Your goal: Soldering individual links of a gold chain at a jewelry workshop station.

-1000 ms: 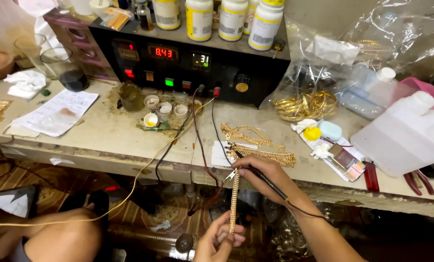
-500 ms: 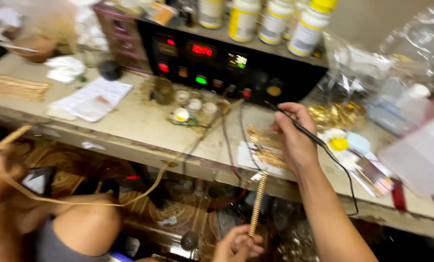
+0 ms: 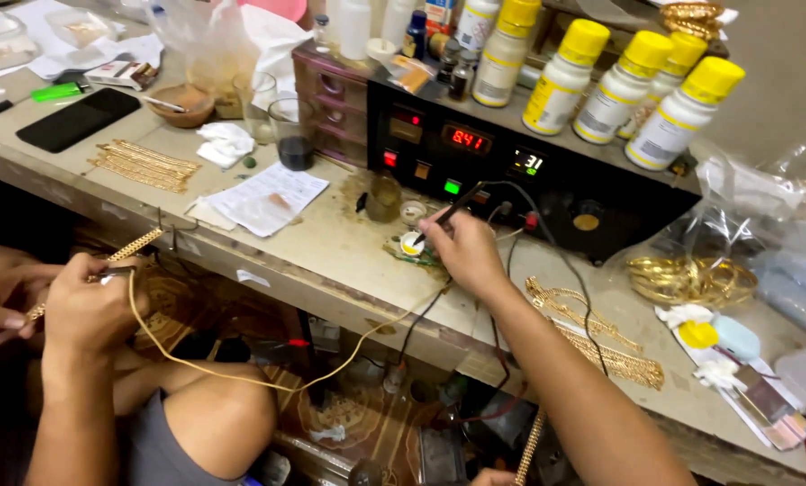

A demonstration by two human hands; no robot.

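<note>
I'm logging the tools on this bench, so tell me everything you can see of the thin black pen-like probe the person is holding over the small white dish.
The thin black pen-like probe is a slim dark rod, tilted, its lower tip dipped into the small white dish that holds something yellow on the worn workbench. The right hand pinches it like a pen. A black wire seems to trail from it over the wrist. It lies in front of the black box with red digit displays. Its material is unclear.
</note>
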